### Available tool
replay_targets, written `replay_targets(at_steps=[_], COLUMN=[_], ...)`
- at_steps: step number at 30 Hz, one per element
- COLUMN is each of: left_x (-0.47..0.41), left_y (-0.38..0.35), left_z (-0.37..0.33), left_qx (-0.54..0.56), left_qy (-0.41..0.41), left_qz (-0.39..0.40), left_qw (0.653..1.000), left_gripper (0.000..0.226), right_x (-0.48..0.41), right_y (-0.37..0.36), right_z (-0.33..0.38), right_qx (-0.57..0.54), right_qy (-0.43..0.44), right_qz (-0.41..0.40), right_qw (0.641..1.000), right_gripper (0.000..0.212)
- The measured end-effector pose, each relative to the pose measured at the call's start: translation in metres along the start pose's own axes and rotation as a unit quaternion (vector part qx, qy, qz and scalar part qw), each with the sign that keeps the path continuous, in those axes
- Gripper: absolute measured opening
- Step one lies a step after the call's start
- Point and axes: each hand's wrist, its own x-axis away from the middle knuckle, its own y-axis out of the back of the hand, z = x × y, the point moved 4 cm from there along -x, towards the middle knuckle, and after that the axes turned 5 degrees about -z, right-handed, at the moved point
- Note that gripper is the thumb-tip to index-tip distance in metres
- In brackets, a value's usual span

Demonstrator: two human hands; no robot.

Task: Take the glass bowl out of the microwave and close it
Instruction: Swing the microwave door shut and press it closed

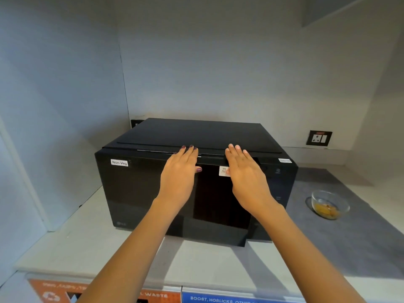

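Labels catch the eye first: a white sticker reading "Non-Veg" sits at the upper left of the door of the black microwave, a faint LG mark shows at its lower left corner, and a small white sticker with a hand drawing peeks out beside the right thumb; a barcode tag near the top right corner is too small to read. Both hands lie flat against the upper part of the door, fingers spread and fingertips reaching the top front edge, holding nothing: left hand just left of centre, right hand just right of it, a gap of dark door between them. The door looks very nearly shut, its lower right corner standing slightly proud of the body. The glass bowl stands out on the pale desk to the right of the microwave, well apart from it, on a grey mat, with some yellow-orange food in its bottom. Open desk runs in front and to the left. A wall socket sits behind on the right. Below the desk edge, an orange sign reads "WASTE" and a blue one "BOOST, HORLICKS".
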Motion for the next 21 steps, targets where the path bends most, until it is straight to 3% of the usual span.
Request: replay_targets(at_steps=[10, 21], left_x=[-0.003, -0.007], left_y=[-0.01, -0.017], left_z=[0.002, 0.004], left_qx=[0.021, 0.073], left_qy=[0.004, 0.019], left_qz=[-0.088, -0.114], left_qw=[0.996, 0.991], left_gripper=[0.046, 0.041], right_x=[-0.005, -0.007], right_y=[-0.01, -0.019], right_z=[-0.003, -0.006], right_qx=[0.0, -0.022], right_qy=[-0.032, -0.06], right_qz=[-0.036, -0.108], right_qw=[0.999, 0.992], right_gripper=[0.058, 0.056])
